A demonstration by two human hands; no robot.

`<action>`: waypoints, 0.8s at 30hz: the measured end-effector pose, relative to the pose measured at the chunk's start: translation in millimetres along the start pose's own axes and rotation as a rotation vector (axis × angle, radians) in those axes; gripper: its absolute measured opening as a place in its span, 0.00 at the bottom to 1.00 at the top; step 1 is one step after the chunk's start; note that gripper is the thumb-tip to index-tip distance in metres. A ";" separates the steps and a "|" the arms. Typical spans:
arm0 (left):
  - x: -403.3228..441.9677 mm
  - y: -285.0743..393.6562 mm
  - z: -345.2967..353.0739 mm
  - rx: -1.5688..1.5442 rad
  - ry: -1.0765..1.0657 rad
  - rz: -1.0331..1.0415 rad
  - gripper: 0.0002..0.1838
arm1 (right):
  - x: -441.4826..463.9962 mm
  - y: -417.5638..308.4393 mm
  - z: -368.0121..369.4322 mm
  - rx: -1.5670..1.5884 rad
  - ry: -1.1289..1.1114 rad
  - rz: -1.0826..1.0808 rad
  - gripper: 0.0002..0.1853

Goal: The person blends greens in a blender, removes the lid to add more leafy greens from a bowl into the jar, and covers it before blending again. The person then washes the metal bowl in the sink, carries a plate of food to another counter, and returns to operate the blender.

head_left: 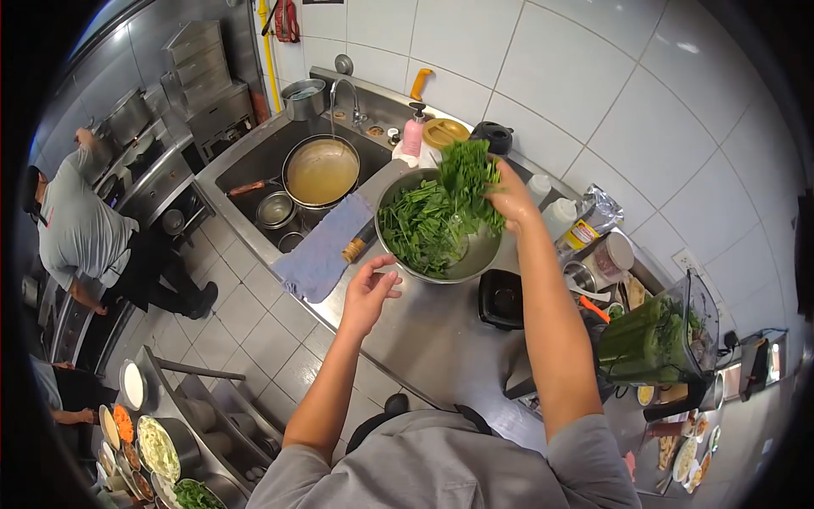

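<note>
A large metal bowl (483, 254) stands on the steel counter, partly filled with chopped leafy greens (414, 225). My right hand (513, 199) grips a bunch of leafy greens (466, 174) above the bowl's far right side, the leaves hanging down into it. Just off the bowl's near left rim is my left hand (370, 293), fingers curved and apart with nothing between them. Beside it, a wooden handle (354, 249) lies at the edge of a blue cloth (326, 246); what the handle belongs to is mostly hidden.
Water runs from a faucet (356, 114) into a pan (322, 172) in the sink. To the right are a black container (500, 299), bottles and a blender jar (653, 339) of green contents. A person (85, 229) works at the stove on the left.
</note>
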State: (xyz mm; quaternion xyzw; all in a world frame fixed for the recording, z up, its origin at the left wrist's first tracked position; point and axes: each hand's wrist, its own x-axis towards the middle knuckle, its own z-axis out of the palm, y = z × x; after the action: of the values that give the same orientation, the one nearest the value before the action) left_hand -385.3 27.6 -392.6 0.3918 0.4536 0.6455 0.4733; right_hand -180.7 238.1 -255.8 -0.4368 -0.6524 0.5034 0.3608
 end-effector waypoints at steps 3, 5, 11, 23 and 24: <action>10.1 15.2 9.3 -0.080 -0.026 0.052 0.21 | -5.5 -44.9 -3.8 0.109 -0.007 -0.079 0.34; 16.1 32.1 22.1 -0.108 -0.053 0.075 0.21 | -3.9 -70.9 -15.5 0.116 -0.013 -0.094 0.33; 41.5 50.3 67.3 -0.108 -0.175 0.068 0.25 | -24.5 -158.4 -60.0 0.120 0.006 -0.223 0.29; 21.6 42.8 195.6 -0.161 -0.651 -0.155 0.34 | -165.1 -278.6 -202.4 -0.365 0.298 -0.207 0.14; 18.4 45.5 204.2 -0.165 -0.674 -0.160 0.34 | -185.8 -280.6 -208.8 -0.372 0.320 -0.200 0.14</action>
State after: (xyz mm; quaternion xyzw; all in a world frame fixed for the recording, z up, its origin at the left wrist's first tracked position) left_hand -210.5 82.8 -290.2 0.5063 0.2477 0.4753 0.6756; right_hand 18.0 104.7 59.8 -0.5031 -0.7081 0.2614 0.4209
